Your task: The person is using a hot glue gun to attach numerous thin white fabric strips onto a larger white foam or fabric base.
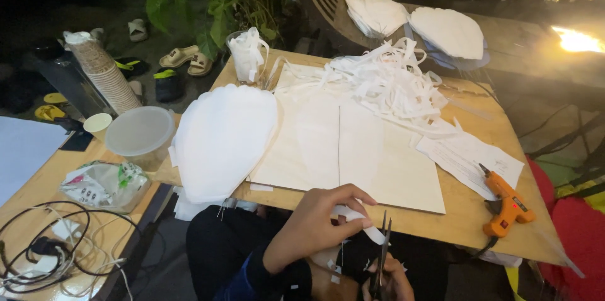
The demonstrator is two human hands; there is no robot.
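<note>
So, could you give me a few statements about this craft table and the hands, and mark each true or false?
1. The right hand holds scissors. True.
2. The left hand grips the orange glue gun. False: it holds a white paper strip; the glue gun lies on the wooden board, untouched.
3. A stack of white cut sheets lies left of the hands. True.
4. The paper cup stack stands on the board's right edge. False: it is far left.
</note>
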